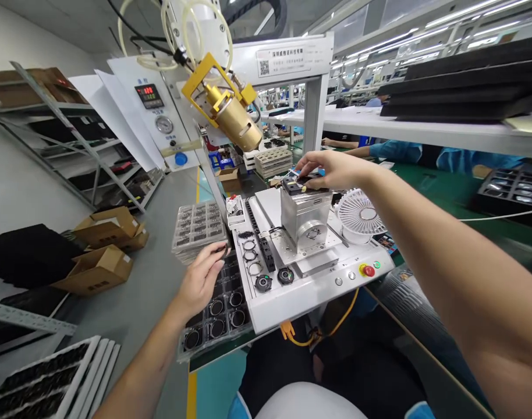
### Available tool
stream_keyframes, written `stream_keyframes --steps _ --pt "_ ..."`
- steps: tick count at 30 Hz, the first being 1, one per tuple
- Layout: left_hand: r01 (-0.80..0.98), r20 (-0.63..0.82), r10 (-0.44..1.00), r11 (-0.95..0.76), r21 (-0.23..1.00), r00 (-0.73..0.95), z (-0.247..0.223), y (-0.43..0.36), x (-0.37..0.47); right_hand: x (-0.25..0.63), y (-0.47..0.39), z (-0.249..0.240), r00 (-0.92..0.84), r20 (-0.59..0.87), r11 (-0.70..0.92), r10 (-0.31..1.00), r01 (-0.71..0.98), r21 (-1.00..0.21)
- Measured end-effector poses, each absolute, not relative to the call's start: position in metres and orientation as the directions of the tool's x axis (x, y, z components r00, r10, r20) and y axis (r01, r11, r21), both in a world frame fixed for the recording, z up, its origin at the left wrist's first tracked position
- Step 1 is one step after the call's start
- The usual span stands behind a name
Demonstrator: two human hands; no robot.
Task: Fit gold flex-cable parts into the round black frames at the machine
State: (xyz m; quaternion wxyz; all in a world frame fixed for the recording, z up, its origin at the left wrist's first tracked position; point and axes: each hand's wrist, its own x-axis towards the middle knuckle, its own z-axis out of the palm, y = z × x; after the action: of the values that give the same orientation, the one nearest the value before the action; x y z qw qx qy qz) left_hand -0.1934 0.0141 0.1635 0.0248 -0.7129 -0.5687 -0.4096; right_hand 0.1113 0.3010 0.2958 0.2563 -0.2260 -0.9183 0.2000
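My left hand (201,276) is over the left edge of the machine base, fingers and thumb pinched round a small dark part (226,251) that is mostly hidden. My right hand (336,169) reaches over the metal fixture block (305,212). Its fingers are bent down onto the black nest (295,186) on top, closed about a dark piece that they largely cover. On the base's left side lie ring-shaped watch frames (249,255) and two round black watch bodies (263,283). Below my left hand, a clear tray (205,343) holds several round watch cases.
A gold cylinder head (237,119) hangs tilted above the fixture. A white fan (360,212) stands right of the block, near a red button (368,270). Stacked clear trays (198,227) stand at left. Co-workers' blue sleeves (397,151) show behind. Cardboard boxes (100,270) stand on the floor.
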Motion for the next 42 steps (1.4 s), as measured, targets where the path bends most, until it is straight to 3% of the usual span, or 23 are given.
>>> stream_keyframes --steps 5,8,12,18,22,25,28,30,33,35,38,42 --pt "0.785 0.72 0.692 -0.473 0.4 0.049 0.206 0.075 -0.157 0.13 0.274 0.276 -0.431 0.691 0.766 0.58 -0.001 -0.643" --pt "0.764 0.77 0.637 -0.518 0.384 0.044 0.236 0.124 -0.128 0.152 0.241 0.243 -0.27 0.699 0.684 0.663 -0.161 -0.711" --pt "0.816 0.685 0.716 -0.473 0.333 0.136 0.279 0.188 -0.088 0.183 0.191 0.188 -0.211 0.543 0.512 0.813 -0.186 -0.838" --pt "0.897 0.347 0.89 -0.382 0.221 0.294 0.298 0.214 -0.062 0.234 0.138 0.116 -0.151 0.327 0.317 0.933 -0.087 -0.944" --pt "0.863 0.374 0.847 -0.47 0.188 0.379 0.276 0.203 -0.071 0.265 0.136 0.067 -0.109 0.092 0.098 0.99 0.05 -0.994" --pt "0.864 0.421 0.826 -0.476 0.164 0.375 0.266 0.204 -0.077 0.272 0.148 0.038 -0.111 -0.065 -0.028 0.992 0.309 -0.951" --pt "0.837 0.445 0.823 -0.491 0.242 0.354 0.263 0.201 -0.08 0.264 0.16 0.021 -0.153 -0.097 0.001 0.983 0.541 -0.841" --pt "0.798 0.543 0.78 -0.524 0.298 0.31 0.254 0.185 -0.081 0.255 0.164 0.015 -0.174 -0.095 0.041 0.98 0.646 -0.762" --pt "0.693 0.727 0.66 -0.614 0.378 0.188 0.215 0.139 -0.082 0.245 0.164 0.008 -0.179 -0.081 0.083 0.98 0.748 -0.658" --pt "0.585 0.749 0.651 -0.658 0.474 0.125 0.173 0.1 -0.083 0.241 0.162 0.007 -0.163 -0.073 0.084 0.984 0.785 -0.614" --pt "0.417 0.601 0.799 -0.547 0.725 0.004 0.103 0.046 -0.077 0.239 0.164 0.013 -0.121 -0.066 0.06 0.99 0.813 -0.579" --pt "0.243 0.124 0.99 -0.104 0.964 -0.069 0.031 0.003 -0.05 0.241 0.165 0.026 -0.115 -0.073 0.045 0.991 0.784 -0.619"
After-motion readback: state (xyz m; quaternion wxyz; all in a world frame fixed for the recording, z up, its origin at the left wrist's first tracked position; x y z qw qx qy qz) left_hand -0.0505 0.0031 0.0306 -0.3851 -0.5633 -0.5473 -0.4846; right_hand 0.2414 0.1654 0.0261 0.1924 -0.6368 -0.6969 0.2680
